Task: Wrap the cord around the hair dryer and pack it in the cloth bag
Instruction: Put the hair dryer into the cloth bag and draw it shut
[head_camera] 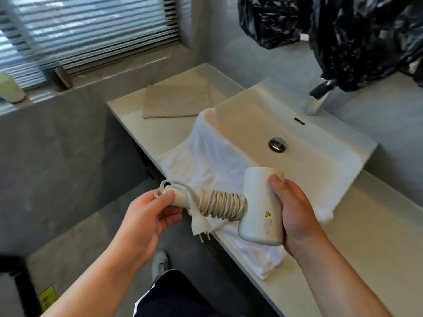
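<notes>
One white hair dryer (261,202), cord (222,205) wound, held over the desk (366,236) edge.
Hands: left hand (151,211) grips the handle end; right hand (295,213) curls round the barrel. Cord coiled tightly about the handle, plug (199,227) hanging loose below. Beige cloth bag (174,101) flat on the desk, left of the sink (320,161), well apart from the dryer. White towel (206,161) draped over the sink's rim.

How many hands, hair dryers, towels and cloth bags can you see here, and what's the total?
Hands: 2, left hand, right hand
Hair dryer: 1
Towel: 1
Cloth bag: 1
Total: 5
</notes>
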A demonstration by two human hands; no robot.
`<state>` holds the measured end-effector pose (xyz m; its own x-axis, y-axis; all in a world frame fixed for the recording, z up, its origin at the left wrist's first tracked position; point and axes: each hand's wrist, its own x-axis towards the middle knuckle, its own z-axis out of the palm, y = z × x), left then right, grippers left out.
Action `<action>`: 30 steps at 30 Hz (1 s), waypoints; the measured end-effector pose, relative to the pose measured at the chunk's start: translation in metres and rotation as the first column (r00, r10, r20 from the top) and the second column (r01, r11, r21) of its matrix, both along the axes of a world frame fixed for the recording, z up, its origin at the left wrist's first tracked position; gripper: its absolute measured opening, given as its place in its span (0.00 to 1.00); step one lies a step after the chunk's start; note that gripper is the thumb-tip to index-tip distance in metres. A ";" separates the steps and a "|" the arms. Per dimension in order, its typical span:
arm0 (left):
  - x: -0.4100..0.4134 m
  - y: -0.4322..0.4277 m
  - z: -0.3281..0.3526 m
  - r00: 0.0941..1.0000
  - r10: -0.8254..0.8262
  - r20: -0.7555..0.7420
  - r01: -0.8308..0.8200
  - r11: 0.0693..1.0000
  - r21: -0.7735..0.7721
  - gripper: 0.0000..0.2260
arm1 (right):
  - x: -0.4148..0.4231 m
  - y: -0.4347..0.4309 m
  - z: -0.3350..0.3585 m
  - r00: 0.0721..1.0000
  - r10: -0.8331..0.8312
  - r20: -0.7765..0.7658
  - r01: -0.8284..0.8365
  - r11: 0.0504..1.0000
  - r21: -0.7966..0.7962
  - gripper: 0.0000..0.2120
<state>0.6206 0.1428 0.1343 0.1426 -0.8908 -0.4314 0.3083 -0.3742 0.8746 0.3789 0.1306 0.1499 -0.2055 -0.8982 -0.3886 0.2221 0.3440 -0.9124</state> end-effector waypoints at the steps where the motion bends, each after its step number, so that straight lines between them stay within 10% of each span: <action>1: 0.014 -0.012 -0.001 1.000 -0.003 -0.005 0.003 1.000 -0.002 0.10 | 0.014 -0.013 -0.002 1.000 -0.003 -0.004 0.003 1.000 -0.006 0.16; 15: 0.190 -0.157 -0.010 0.997 -0.080 -0.024 0.080 0.996 0.027 0.13 | 0.176 -0.160 -0.004 0.999 0.015 -0.031 -0.013 0.996 0.087 0.14; 30: 0.173 -0.315 -0.017 0.990 -0.138 0.024 0.135 0.985 0.109 0.14 | 0.156 -0.302 -0.022 0.999 -0.036 0.027 0.033 0.995 0.092 0.07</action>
